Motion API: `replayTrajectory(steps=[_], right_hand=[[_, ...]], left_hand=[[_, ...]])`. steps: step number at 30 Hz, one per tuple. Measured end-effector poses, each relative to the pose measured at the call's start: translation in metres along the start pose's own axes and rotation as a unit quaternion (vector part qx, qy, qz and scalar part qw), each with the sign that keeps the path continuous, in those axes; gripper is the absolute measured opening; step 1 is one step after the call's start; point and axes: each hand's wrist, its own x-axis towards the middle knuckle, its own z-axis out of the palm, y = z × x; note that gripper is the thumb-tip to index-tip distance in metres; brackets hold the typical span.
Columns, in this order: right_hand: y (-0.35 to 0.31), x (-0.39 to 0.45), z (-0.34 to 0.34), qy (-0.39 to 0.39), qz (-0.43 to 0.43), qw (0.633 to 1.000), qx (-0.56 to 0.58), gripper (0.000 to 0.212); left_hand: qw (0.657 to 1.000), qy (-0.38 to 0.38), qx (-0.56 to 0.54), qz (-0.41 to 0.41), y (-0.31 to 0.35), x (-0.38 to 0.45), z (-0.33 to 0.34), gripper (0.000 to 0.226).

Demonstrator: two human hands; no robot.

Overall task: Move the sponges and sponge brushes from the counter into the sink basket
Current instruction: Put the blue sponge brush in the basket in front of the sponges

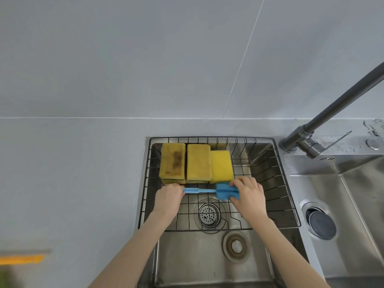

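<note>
Both hands inside wire basket (289,196) that hangs over the sink (199,265). Left hand (168,199) closed on the handle end of the blue brush (214,191), fingers curled over it, thumb side hidden. Right hand (249,196) clamped on the brush's blue sponge head, fingertips on top of the foam; head pokes out left of this grip. Thin handle runs level between the two grips, just above the basket floor; cannot tell if it touches the wire.

Just beyond both grips, at the far left of the basket: three yellow sponges side by side. Stained sponge (173,161) is beyond the left grip, dark brown patch on top, seems to sit on another sponge under it. Middle sponge (198,162) touches it, also looks stacked on one below. Bright sponge (221,166) lies beyond and a bit left of the right grip, touching the middle one, its near edge close to the brush head.

Below the grips, through the wire: drain strainer (208,214). Nearer to the camera, a round ring fitting (235,246) on the sink floor. Right of the right grip, well apart: faucet (332,113) and second basin (353,215) with a dark drain plug (321,224). Left of the left grip: bare grey table (72,173). Blurry orange thing (20,259) at the near left edge, can't tell what
</note>
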Motion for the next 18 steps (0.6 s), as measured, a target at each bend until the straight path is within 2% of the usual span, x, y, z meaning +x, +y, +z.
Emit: replayTrajectory(steps=[10, 18], right_hand=[[-0.003, 0.002, -0.001, -0.008, 0.003, 1.000, -0.004, 0.041], [-0.011, -0.009, -0.008, 0.002, 0.012, 1.000, -0.014, 0.055]], left_hand=[[1.000, -0.028, -0.012, -0.005, -0.001, 0.002, 0.002, 0.025], [0.998, 0.004, -0.067, 0.010, 0.000, -0.013, -0.011, 0.024]])
